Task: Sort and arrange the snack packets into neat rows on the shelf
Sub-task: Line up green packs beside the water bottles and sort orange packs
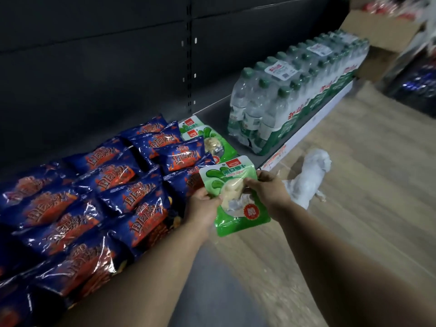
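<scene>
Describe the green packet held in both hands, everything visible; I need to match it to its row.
The green packet is a glossy flat plastic pouch, green and white with a red logo at its top edge, a red round badge low down, and a clear window showing pale contents. It is held tilted in the air before the shelf edge. The left hand grips its left edge, the right hand its right edge, fingers curled over the front.
</scene>
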### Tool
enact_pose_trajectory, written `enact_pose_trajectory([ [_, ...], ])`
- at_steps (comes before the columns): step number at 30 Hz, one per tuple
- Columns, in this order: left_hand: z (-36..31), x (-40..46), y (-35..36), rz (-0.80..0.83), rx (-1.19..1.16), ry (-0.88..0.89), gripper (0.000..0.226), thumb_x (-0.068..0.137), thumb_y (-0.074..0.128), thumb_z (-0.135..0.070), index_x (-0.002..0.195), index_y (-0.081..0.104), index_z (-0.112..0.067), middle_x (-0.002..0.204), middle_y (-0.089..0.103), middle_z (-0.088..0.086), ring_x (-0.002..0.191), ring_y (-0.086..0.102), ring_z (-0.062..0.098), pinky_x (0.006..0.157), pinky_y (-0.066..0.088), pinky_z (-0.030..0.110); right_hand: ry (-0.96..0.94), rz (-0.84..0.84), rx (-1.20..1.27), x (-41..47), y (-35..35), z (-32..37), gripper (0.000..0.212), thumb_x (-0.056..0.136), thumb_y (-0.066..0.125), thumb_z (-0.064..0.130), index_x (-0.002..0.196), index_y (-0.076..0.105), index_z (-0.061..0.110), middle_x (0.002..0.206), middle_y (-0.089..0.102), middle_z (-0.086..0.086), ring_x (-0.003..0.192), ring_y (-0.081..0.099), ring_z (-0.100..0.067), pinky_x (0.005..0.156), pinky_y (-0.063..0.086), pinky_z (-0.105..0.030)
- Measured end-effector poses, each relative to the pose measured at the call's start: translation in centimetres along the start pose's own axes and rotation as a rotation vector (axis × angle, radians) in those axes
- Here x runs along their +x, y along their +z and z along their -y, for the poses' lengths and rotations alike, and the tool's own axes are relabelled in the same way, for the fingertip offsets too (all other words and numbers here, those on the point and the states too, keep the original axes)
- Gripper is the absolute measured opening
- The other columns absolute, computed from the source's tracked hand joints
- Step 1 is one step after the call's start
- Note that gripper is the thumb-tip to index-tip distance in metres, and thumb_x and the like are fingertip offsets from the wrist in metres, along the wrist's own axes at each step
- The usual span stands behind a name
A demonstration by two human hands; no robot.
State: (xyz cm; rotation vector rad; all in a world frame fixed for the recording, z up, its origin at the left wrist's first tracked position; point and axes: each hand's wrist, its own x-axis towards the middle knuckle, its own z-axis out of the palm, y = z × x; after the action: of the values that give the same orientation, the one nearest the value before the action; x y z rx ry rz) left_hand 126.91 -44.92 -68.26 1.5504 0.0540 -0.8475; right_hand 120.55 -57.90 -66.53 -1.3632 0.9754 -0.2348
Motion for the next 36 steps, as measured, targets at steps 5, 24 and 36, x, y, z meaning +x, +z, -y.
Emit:
enact_pose_trajectory([
  [5, -1.6, -2.1, 0.6, 0.125, 0.009, -0.044, 0.050, 0.092, 0.054, 0.000, 0.141, 0.041, -0.007, 0.119, 0.056, 0.010, 0.112, 0.057, 0.027, 0.090, 0.046, 0.033, -0.009, -0.125, 0.005, -1.3, -1.7, 2.1, 0.006, 0.093, 0.055, 0.001, 0.096, 0.060, 0.001, 0.055, 0.067, 0.001, 0.044, 0.061, -0.005, 0.045, 0.042, -0.020],
  [24, -0.7, 9.2, 12.0, -0.355, 0.254, 0.110, 0.054, 0.090, 0.060, -0.021, 0.141, 0.044, -0.023, 0.141, 0.034, 0.004, 0.127, 0.041, 0.021, 0.094, 0.030, 0.018, -0.146, 0.076, -0.246, 18.1, -2.1, 1.8, 0.016, 0.088, 0.057, -0.001, 0.079, 0.065, 0.010, 0.071, 0.062, -0.004, 0.064, 0.057, -0.016, 0.054, 0.048, -0.020],
  [36, -0.2, 14.2, 11.4, -0.480, 0.505, 0.006, 0.074, 0.088, 0.058, -0.032, 0.151, 0.020, -0.030, 0.158, 0.008, 0.001, 0.144, 0.017, 0.021, 0.115, 0.023, 0.032, -0.196, 0.071, -0.505, 22.3, 3.3, 0.3, 0.015, 0.090, 0.056, 0.012, 0.104, 0.061, 0.009, 0.105, 0.067, -0.012, 0.099, 0.061, -0.029, 0.078, 0.042, -0.026],
])
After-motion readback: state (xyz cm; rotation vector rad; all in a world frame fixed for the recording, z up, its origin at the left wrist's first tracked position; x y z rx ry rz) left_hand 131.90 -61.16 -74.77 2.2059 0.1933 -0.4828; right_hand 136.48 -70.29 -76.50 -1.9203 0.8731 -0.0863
